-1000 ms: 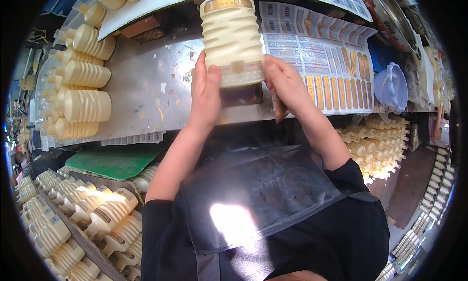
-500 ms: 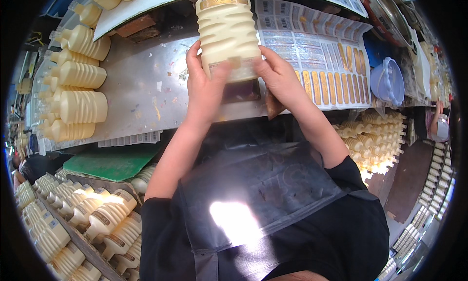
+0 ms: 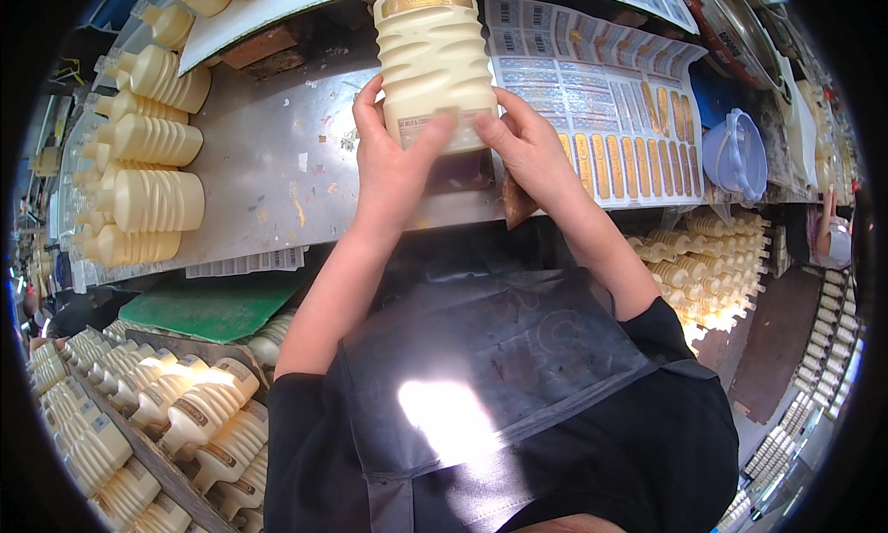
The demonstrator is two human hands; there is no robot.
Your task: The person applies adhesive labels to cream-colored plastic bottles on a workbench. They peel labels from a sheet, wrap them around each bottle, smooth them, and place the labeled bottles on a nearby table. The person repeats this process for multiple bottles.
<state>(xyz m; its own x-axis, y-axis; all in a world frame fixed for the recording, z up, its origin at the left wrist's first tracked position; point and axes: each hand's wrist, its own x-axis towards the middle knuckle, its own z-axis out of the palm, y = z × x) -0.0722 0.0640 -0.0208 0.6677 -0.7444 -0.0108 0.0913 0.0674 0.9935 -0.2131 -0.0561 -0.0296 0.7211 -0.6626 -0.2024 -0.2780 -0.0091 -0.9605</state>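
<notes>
A cream-coloured ribbed plastic bottle [image 3: 435, 61] is in front of me, its base toward me and its neck end cut off at the top edge of the view. It bears a gold label near the top and a pale label strip near the base. My left hand [image 3: 393, 154] grips the bottle's left side, thumb lying across the lower label. On the other side my right hand [image 3: 532, 149] holds the bottle, its thumb pressing near the right end of that label. Sheets of gold and silver stickers [image 3: 601, 107] lie close to my right hand.
Several cream bottles [image 3: 157, 200] line the left of the metal table [image 3: 250, 144]. A blue bucket [image 3: 735, 154] stands at the right. Bottles fill a crate [image 3: 208, 413] lower left beside a green board [image 3: 208, 306], and more are stacked [image 3: 708, 265] lower right.
My left thumb has shifted slightly right along the lower label, and my right thumb has moved a little inward onto it. The bottle stays nearly where it was.
</notes>
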